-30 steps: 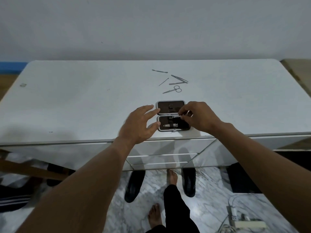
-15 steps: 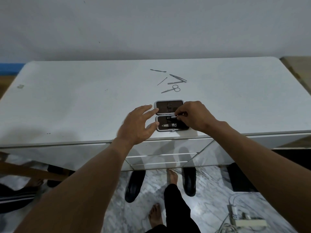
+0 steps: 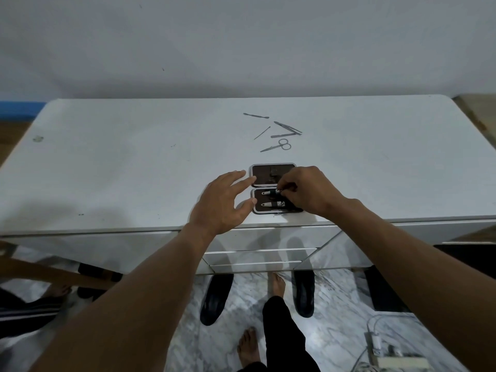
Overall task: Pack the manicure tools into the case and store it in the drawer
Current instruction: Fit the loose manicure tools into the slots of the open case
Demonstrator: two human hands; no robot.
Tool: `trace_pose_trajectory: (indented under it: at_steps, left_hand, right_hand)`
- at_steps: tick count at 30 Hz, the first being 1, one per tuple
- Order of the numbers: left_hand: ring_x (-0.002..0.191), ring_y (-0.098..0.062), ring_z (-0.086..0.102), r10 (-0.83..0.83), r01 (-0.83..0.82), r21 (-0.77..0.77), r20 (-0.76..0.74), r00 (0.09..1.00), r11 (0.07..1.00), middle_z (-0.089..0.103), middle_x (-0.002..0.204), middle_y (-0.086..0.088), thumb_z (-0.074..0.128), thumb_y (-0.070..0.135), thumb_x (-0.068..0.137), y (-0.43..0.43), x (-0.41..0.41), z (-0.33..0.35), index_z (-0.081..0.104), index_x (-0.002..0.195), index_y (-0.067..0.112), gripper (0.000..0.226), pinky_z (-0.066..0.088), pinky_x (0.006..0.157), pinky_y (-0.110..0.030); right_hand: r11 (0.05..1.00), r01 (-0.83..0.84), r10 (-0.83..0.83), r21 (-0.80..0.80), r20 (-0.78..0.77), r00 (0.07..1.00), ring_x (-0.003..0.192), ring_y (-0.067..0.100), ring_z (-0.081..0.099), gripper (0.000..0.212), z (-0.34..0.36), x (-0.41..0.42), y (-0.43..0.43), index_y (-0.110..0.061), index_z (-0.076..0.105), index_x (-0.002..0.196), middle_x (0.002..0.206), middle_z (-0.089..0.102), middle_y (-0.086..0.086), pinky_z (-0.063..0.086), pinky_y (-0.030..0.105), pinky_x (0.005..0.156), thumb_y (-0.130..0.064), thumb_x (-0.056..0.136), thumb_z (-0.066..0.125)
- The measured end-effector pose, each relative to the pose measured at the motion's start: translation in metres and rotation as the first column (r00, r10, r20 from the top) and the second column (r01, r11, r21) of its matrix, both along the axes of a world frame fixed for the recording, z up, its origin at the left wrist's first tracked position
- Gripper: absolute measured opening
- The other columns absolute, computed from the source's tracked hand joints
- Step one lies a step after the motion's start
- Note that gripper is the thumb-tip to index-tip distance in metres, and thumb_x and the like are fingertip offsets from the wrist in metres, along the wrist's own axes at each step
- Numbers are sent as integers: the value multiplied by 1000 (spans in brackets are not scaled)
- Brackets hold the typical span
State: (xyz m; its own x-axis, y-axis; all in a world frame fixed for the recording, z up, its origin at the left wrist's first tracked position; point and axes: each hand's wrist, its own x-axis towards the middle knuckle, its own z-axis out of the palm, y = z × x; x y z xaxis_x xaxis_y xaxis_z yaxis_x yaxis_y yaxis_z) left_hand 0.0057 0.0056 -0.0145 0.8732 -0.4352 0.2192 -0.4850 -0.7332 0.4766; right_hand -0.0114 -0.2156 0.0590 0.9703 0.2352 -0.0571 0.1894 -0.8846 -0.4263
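A small dark manicure case (image 3: 264, 173) lies open near the front edge of the white table (image 3: 134, 162). Its near half holds two nail clippers; the lower clipper (image 3: 272, 204) sits free in its slot. My right hand (image 3: 308, 191) pinches the end of the upper clipper (image 3: 268, 193) over the case. My left hand (image 3: 222, 202) rests at the case's left edge with fingers spread, fingertips touching the rim. Farther back lie loose tools: small scissors (image 3: 277, 146), tweezers (image 3: 288, 127), a file (image 3: 281, 135), a thin probe (image 3: 262, 132) and a cuticle pusher (image 3: 255, 116).
White drawer fronts (image 3: 257, 260) sit under the table just below the case. Dark shoes (image 3: 214, 299) and my bare feet are on the marble floor. A power strip with a cable (image 3: 386, 355) lies at lower right. A wooden chair part (image 3: 40, 269) is at the left.
My right hand has slid the upper clipper further into the case's near half, and both clippers now show. My left hand stayed at the case's left edge.
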Motion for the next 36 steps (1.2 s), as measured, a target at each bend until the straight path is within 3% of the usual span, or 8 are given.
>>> trace_pose_trajectory:
  at_steps: [36]
  left_hand:
    - [132, -19, 42, -11, 11, -3, -14, 1000, 1000, 51, 141, -1, 55, 46, 88, 0, 0, 2, 52, 136, 29, 51, 37, 107, -41]
  right_hand:
    - [1000, -11, 11, -3, -25, 1000, 87, 25, 65, 19, -2, 2, -2, -14, 74, 97, 98, 72, 7, 50, 31, 77, -8, 82, 63]
